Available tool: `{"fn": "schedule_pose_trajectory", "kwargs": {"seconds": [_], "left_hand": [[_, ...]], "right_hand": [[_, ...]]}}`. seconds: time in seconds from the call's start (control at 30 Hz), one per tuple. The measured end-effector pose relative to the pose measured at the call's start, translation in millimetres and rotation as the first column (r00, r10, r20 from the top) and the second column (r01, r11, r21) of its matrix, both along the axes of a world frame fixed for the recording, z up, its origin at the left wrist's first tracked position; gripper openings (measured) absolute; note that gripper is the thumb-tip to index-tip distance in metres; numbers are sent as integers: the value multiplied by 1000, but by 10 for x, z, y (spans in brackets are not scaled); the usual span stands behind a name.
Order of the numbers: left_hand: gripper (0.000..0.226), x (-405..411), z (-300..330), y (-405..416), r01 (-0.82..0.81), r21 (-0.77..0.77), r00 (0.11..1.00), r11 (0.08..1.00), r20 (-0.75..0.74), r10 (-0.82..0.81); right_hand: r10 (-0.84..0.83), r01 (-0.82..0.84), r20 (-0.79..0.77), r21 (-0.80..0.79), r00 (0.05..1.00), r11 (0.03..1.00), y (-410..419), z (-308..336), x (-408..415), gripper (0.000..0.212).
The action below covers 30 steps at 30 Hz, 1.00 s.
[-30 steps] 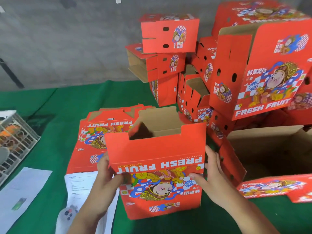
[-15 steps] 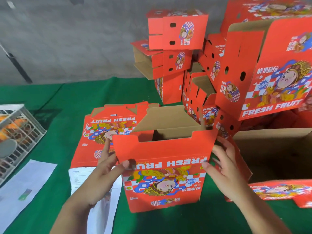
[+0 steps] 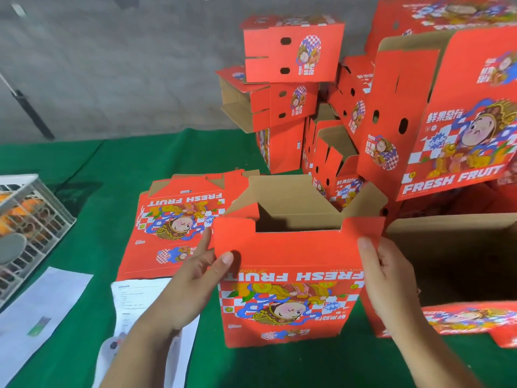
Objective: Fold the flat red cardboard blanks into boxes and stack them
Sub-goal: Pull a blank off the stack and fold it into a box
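A red "FRESH FRUIT" box [image 3: 288,298] stands opened up on the green table, print upside down to me, its top open and brown flaps raised. My left hand [image 3: 193,278] grips its left upper corner, thumb on the front panel. My right hand [image 3: 383,278] grips its right upper edge. Behind it on the left lies a pile of flat red blanks [image 3: 173,219]. Folded red boxes [image 3: 291,49] are stacked at the back, and a big folded box [image 3: 458,113] leans at the right.
The green table cloth [image 3: 84,191] runs to a grey wall. A white wire crate [image 3: 30,219] sits at the left edge. Paper sheets [image 3: 42,306] lie at the front left. An open brown-lined box [image 3: 453,253] stands right beside my right hand.
The box has been opened wider and squared up. Both hands slid up from the middle of its front to its upper corners.
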<state>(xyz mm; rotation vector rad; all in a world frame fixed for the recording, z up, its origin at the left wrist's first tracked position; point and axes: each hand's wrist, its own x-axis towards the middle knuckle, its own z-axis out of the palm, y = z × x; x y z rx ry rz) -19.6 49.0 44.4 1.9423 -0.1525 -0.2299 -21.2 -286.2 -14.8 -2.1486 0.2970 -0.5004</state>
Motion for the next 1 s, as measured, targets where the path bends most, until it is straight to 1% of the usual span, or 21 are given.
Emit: {"fn": "schedule_pose_trajectory", "kwargs": {"seconds": [0.03, 0.07, 0.17, 0.23, 0.27, 0.3, 0.37, 0.4, 0.43, 0.47, 0.5, 0.53, 0.57, 0.6, 0.63, 0.67, 0.77, 0.83, 0.87, 0.93, 1.0], "left_hand": [[38, -18, 4, -21, 3, -52, 1000, 999, 2, -3], [37, -29, 3, -28, 26, -53, 1000, 998, 13, -26], [40, -6, -6, 14, 63, 74, 997, 995, 39, -66], [68, 30, 4, 84, 57, 88, 998, 994, 2, -58], [78, 44, 11, 117, 51, 85, 999, 995, -14, -50], [82, 63, 16, 137, 46, 88, 999, 995, -11, -45], [79, 107, 24, 113, -45, 55, 999, 997, 24, 44], [73, 111, 1, 61, -134, 21, 989, 991, 58, 133], [60, 108, -35, -2, -232, 39, 967, 972, 120, 226], [47, 113, -82, -62, -323, 141, 932, 936, 221, 288], [42, 118, -111, -130, -404, 297, 895, 865, 322, 308], [43, 118, -131, -184, -469, 431, 866, 771, 396, 305], [47, 118, -137, -220, -526, 502, 835, 687, 459, 304], [50, 132, -145, -232, -569, 508, 803, 646, 512, 305], [52, 144, -152, -242, -594, 475, 776, 649, 549, 309], [51, 150, -164, -254, -600, 428, 761, 676, 566, 317], [28, 140, -194, -263, -588, 361, 752, 724, 574, 325], [15, 172, -219, -182, -510, 361, 775, 781, 587, 235], [16, 189, -233, -123, -443, 389, 797, 808, 584, 155], [32, 242, -233, -43, -263, 483, 862, 835, 507, -21], [40, 317, -209, -63, -158, 541, 909, 826, 407, -93]], "right_hand": [[9, -9, -10, 18, 1000, 1000, -3, 28, 23, 59], [16, -15, -22, 30, 1000, 999, -12, 49, 43, 60], [-5, 8, -46, 57, 999, 998, -32, 109, 62, 56], [-25, 26, -20, 37, 999, 999, -50, 102, 50, 50], [-33, 33, -16, 34, 999, 999, -52, 79, 35, 50], [-37, 38, -17, 43, 999, 998, -40, 54, 14, 52], [-39, 41, -30, 51, 999, 998, 5, 1, -8, 61], [-47, 48, -29, 31, 998, 998, 45, -4, 3, 64], [-47, 47, -25, 7, 999, 999, 112, 22, 14, 61], [-45, 45, 1, 11, 999, 999, 176, 30, 39, 49], [-30, 29, 16, 72, 999, 997, 229, 46, 76, 39], [-21, 15, 40, 148, 999, 989, 247, 34, 127, 60], [-2, -7, 45, 196, 999, 981, 240, 24, 169, 88], [22, -26, 19, 201, 1000, 979, 206, 2, 199, 103], [73, -68, -18, 184, 997, 981, 202, 19, 216, 107], [140, -133, -40, 136, 989, 982, 200, 47, 231, 100], [268, -271, -41, -92, 963, 958, 223, 56, 240, 67], [293, -291, -2, -112, 956, 950, 224, 39, 217, 57], [316, -313, 17, -92, 949, 945, 217, 32, 190, 51], [361, -361, 57, -12, 931, 932, 198, -4, 143, 36], [369, -370, 51, 7, 928, 929, 195, -19, 108, 35]]}}
